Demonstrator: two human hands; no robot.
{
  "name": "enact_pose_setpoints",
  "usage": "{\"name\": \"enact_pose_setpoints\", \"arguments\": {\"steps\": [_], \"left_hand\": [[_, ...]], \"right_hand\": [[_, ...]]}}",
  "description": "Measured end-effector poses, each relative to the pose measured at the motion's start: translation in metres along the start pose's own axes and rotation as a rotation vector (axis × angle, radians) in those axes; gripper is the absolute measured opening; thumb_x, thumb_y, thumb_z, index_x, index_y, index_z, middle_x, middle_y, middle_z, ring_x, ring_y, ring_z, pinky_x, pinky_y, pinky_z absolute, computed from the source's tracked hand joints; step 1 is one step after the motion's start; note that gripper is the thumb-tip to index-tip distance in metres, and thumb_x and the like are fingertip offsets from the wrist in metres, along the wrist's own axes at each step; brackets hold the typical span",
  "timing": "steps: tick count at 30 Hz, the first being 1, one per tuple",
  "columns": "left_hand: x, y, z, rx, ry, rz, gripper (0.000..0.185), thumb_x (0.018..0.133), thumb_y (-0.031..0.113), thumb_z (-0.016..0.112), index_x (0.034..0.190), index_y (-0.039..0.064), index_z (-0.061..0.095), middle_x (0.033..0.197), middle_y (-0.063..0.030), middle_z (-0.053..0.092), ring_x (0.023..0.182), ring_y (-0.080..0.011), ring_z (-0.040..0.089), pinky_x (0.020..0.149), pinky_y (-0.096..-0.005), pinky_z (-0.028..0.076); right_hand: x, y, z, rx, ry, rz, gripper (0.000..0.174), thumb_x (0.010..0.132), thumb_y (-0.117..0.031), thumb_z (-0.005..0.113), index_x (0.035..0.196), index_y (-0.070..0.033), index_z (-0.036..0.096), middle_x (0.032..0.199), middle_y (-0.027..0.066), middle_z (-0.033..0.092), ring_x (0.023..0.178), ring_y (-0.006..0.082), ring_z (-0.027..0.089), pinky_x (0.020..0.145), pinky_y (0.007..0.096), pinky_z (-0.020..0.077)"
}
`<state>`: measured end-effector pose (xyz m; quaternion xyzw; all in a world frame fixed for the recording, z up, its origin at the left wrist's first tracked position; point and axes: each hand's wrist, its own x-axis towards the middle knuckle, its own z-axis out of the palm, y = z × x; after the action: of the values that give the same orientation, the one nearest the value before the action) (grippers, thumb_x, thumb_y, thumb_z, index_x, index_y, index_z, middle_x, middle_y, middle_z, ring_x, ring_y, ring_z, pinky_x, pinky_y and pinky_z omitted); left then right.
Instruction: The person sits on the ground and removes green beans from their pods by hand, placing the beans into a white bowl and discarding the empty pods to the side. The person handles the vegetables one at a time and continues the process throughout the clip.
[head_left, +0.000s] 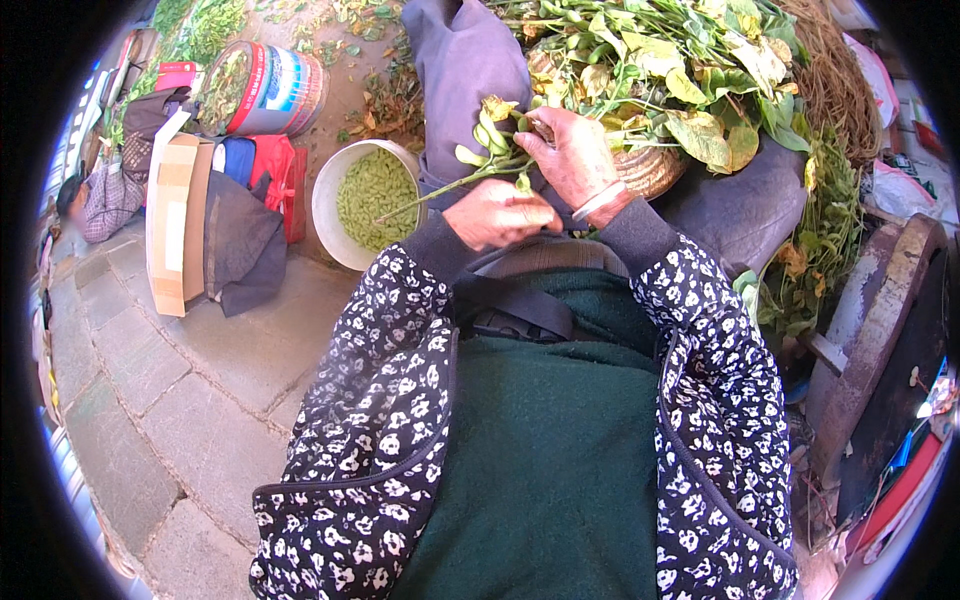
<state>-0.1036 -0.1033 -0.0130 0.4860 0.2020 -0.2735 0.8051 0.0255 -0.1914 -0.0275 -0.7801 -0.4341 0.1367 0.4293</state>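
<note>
A soybean stem with green pods (491, 139) and some yellowed leaves slants above my lap, its cut end over a white bucket (327, 225) of shelled green beans (375, 196). My left hand (499, 215) is around the lower stem, its fingers slightly blurred. Thumb and forefinger of my right hand (576, 159) pinch together at the pod cluster near the stem's upper part; what exactly they pinch is partly hidden. A big heap of leafy soybean plants (675, 75) lies beyond my right hand, on a round woven basket (651, 171) by my right leg.
Left of the bucket stand a cardboard box (180, 225) with dark cloth, a red bag (271, 169) and a printed metal drum (277, 86) holding plant scraps. More bean plants (814, 225) and a worn, curved wooden object (877, 337) lie at the right. Stone paving (202, 435) spreads lower left.
</note>
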Motion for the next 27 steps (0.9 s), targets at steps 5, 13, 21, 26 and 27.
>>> {"name": "enact_pose_setpoints", "arguments": {"steps": [5,13,21,26,27], "left_hand": [[0.012,-0.008,0.014,-0.300,0.036,0.205,0.027,0.089,0.022,0.052,0.104,0.000,0.053,0.066,0.0024,0.046,0.049,-0.0031,0.037,0.041,-0.0154,0.027],[0.033,-0.008,0.032,-0.763,0.388,0.250,0.012,0.090,0.014,0.051,0.094,0.004,0.055,0.080,-0.0002,0.051,0.067,-0.0085,0.046,0.053,-0.0182,0.038],[0.031,-0.008,0.034,-0.609,0.550,0.338,0.014,0.087,0.011,0.054,0.097,0.001,0.058,0.078,0.0014,0.054,0.061,-0.0047,0.045,0.049,-0.0169,0.035],[0.019,0.017,0.027,-0.012,0.758,0.688,0.013,0.083,0.011,0.061,0.088,0.000,0.061,0.073,0.0004,0.058,0.063,-0.0025,0.048,0.053,-0.0174,0.037],[0.016,0.022,0.022,0.043,0.796,0.714,0.012,0.083,0.011,0.060,0.088,0.000,0.061,0.073,-0.0001,0.058,0.063,-0.0029,0.048,0.054,-0.0177,0.038]], "right_hand": [[-0.007,-0.001,-0.016,0.130,0.025,0.168,0.015,0.076,-0.013,0.066,0.081,-0.001,0.060,0.065,0.0063,0.057,0.058,0.0096,0.051,0.053,0.0258,0.0428],[-0.042,-0.008,-0.028,0.460,0.139,0.331,0.009,0.075,-0.005,0.068,0.081,-0.002,0.063,0.070,-0.0028,0.060,0.060,0.0019,0.044,0.054,0.0174,0.0357],[-0.057,-0.010,-0.029,0.596,-0.040,0.481,0.013,0.085,-0.015,0.059,0.091,-0.005,0.056,0.072,-0.0009,0.056,0.056,0.0020,0.041,0.050,0.0170,0.0332],[-0.059,-0.014,-0.033,0.751,-0.203,0.529,0.019,0.093,-0.021,0.043,0.099,-0.005,0.050,0.070,-0.0003,0.052,0.055,0.0034,0.043,0.048,0.0163,0.0347],[-0.058,-0.015,-0.031,0.787,-0.220,0.476,0.018,0.093,-0.020,0.042,0.099,-0.005,0.050,0.070,-0.0006,0.051,0.056,0.0031,0.043,0.048,0.0162,0.0347]]}}
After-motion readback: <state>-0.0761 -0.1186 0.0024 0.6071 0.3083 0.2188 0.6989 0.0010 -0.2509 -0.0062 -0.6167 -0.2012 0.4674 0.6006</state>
